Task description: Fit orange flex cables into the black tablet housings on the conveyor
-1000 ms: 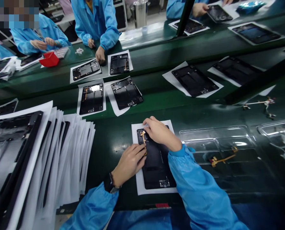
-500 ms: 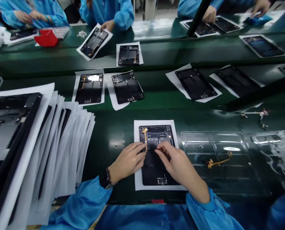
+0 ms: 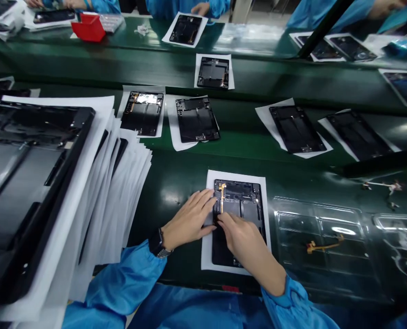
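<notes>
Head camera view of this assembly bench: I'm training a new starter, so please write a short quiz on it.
1. True or false: the right hand wears the wristwatch.
2. What lies in the clear plastic tray?
A) a screwdriver
B) an amber flex cable
C) a roll of tape
3. Fill in the blank: the black tablet housing lies on a white ____.

Key: 1 false; 2 B; 3 sheet

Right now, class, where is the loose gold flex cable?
In the head view, the gold flex cable lies in the clear plastic tray, to the right of the person's right hand.
</notes>
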A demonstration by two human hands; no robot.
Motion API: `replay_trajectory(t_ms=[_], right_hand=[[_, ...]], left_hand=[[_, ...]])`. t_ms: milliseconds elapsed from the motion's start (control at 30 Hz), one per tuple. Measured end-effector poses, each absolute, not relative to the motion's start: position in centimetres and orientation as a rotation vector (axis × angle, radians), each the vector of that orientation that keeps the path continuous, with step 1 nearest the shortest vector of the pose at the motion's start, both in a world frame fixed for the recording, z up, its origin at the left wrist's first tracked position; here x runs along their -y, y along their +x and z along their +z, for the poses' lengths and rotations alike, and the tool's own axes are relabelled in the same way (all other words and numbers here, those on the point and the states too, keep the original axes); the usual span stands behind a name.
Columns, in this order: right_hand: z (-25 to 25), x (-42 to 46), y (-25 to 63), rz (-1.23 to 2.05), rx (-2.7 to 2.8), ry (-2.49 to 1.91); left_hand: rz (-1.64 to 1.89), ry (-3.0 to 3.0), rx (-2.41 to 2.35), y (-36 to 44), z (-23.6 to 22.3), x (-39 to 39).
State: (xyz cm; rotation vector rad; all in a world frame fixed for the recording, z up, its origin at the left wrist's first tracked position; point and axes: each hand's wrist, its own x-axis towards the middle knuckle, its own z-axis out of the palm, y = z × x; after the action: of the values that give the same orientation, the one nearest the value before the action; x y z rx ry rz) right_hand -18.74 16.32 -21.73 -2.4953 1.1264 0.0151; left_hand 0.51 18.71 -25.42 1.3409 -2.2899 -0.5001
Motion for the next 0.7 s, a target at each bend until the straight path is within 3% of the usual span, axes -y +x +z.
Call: replay_trajectory(t_ms=[300,700], right_hand=[[-22.7,-17.1,-20.5,-0.476,-1.176,-2.238],[-23.3,-17.4,-19.2,-0.41,-1.213,-2.472]], left_hand=[[-0.512,1.378,2.337,0.8,-25.5,-18.9],[-0.51,1.414,2.324,0.4,-25.4,-18.9]])
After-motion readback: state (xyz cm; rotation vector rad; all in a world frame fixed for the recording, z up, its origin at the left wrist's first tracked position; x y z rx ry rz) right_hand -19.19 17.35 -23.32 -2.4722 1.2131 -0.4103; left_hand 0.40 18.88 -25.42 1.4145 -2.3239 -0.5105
